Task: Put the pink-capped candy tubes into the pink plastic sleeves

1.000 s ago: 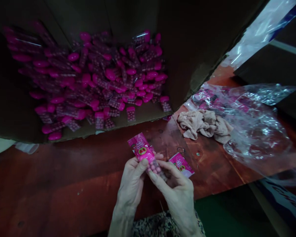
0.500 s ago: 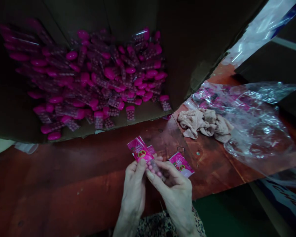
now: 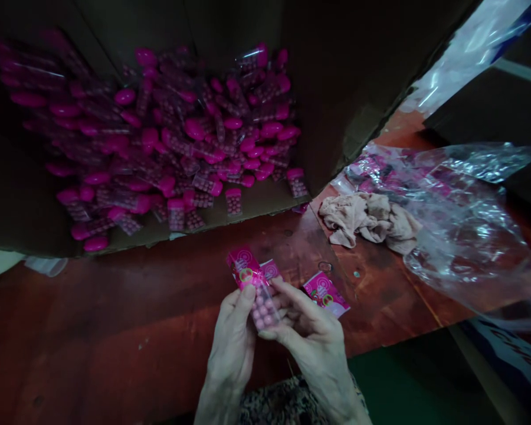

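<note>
My left hand (image 3: 233, 339) pinches a small clear candy container (image 3: 264, 308) with its thumb on the front. Round pink candies show through the lower part. A pink printed wrapper (image 3: 242, 264) covers the upper end, and the cap is hidden. My right hand (image 3: 314, 333) grips the container's right side, its thumb near the lower end and its index finger higher up. Just behind the container, part of a pink printed piece (image 3: 269, 269) shows. More pink printed wrappers (image 3: 326, 294) lie on the table to the right of my fingers.
A cardboard box (image 3: 331, 112) on its side holds a heap of pink-capped candy containers (image 3: 194, 130). On the right lie a crumpled cloth (image 3: 367, 218) and a clear plastic bag (image 3: 469, 230) with pink pieces. Beneath everything is a reddish wooden table (image 3: 92, 330).
The container has turned so its candy-filled front shows, and the wrapper end has tilted. My left hand has shifted slightly left and down; my right fingers have moved along the container's side.
</note>
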A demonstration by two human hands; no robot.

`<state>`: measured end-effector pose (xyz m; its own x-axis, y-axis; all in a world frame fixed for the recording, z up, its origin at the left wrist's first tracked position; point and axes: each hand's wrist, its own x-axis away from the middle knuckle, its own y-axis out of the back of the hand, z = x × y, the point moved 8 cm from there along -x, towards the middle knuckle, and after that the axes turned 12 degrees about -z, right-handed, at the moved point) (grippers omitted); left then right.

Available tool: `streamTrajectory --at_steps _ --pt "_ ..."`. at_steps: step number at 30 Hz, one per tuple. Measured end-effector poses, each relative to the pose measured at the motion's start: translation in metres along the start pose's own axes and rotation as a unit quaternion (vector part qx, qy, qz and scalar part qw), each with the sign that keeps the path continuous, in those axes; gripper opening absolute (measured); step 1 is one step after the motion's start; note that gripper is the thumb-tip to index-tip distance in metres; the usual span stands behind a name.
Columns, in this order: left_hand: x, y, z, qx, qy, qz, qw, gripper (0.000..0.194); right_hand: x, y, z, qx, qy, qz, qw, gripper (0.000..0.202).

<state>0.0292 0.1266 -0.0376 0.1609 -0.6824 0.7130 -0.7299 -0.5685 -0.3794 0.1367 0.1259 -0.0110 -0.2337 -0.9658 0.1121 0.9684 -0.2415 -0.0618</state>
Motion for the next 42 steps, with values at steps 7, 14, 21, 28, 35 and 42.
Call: streamTrajectory --at_steps 7,14,21,28,35,42 --pt "0.004 -0.008 -0.017 0.006 -0.023 0.048 0.999 0.03 -0.001 -0.003 0.033 0.094 0.153 0.048 0.983 0.046" --pt "0.004 -0.006 -0.01 0.021 -0.027 0.029 0.999 0.024 0.0 -0.01 0.03 0.107 0.14 0.063 0.982 0.045" --pt "-0.001 -0.001 -0.012 0.049 0.015 0.039 0.998 0.026 0.004 -0.011 0.03 0.121 0.175 0.058 0.975 0.047" --pt "0.0 -0.012 0.002 0.078 0.036 0.051 0.995 0.043 0.001 -0.007 0.021 0.124 0.112 0.065 0.984 0.042" --pt "0.002 -0.009 -0.01 0.06 -0.012 0.042 0.997 0.036 0.004 -0.018 0.029 0.158 0.206 0.096 0.961 0.055" --pt "0.0 -0.006 -0.006 0.061 -0.014 0.043 0.997 0.034 0.003 -0.012 0.023 0.129 0.211 0.033 0.968 0.048"
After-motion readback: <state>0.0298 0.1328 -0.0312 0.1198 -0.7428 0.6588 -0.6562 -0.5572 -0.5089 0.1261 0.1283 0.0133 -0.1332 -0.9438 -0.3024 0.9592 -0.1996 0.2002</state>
